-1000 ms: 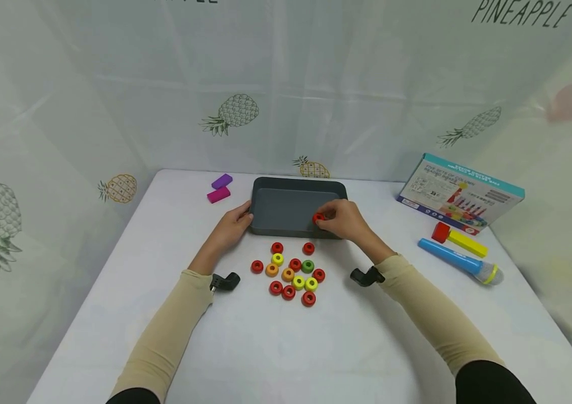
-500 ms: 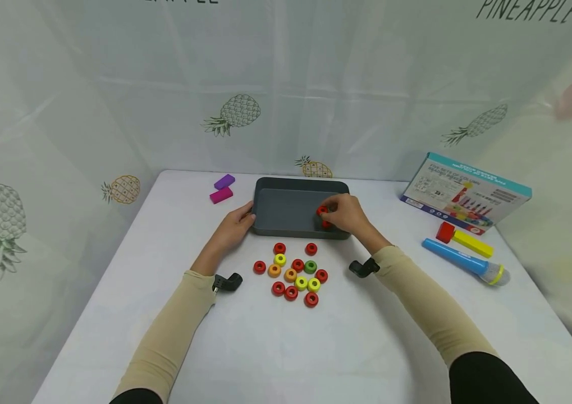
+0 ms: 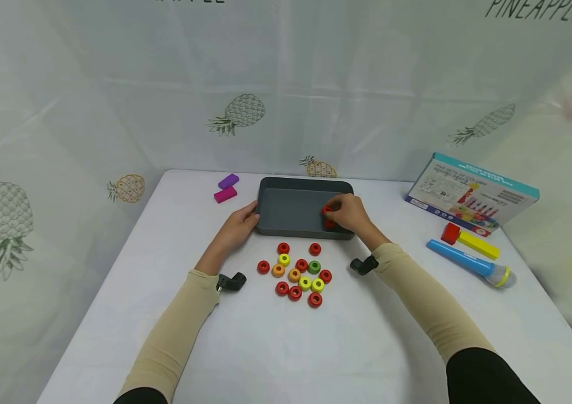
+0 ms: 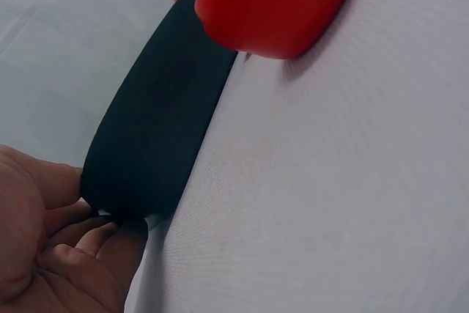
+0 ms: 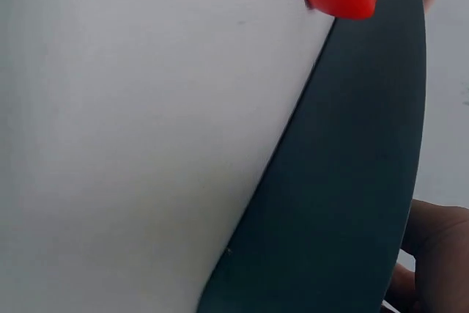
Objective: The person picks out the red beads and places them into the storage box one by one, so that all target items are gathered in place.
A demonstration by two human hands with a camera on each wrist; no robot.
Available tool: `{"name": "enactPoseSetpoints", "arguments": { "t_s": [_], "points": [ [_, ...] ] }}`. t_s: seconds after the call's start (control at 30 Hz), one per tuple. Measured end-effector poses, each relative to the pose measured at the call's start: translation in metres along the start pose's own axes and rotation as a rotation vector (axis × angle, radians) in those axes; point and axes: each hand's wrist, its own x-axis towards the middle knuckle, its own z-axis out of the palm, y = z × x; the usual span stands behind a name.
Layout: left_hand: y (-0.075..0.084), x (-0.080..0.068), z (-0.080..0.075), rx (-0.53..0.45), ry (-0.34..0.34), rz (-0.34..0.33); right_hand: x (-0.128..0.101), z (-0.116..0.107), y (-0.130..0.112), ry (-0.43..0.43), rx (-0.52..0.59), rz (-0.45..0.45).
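over tray point(image 3: 286, 185), right hand point(image 3: 348, 214) pinching ring point(image 3: 326, 210)

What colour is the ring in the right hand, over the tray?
Red. The ring in the right hand shows best in the head view.

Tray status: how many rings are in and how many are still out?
The right hand pinches a red ring over the dark tray, with another red one beneath. The left hand steadies its corner. About fourteen rings remain on the table.
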Motion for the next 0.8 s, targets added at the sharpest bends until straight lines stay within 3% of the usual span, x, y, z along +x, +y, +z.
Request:
{"name": "enactPoseSetpoints", "arguments": {
  "t_s": [0.8],
  "points": [
    [0.0007,-0.0005,0.0010,0.012,0.005,-0.014,0.0064,0.0037,0.0043,-0.024,-0.017,0.040]
  ]
}}
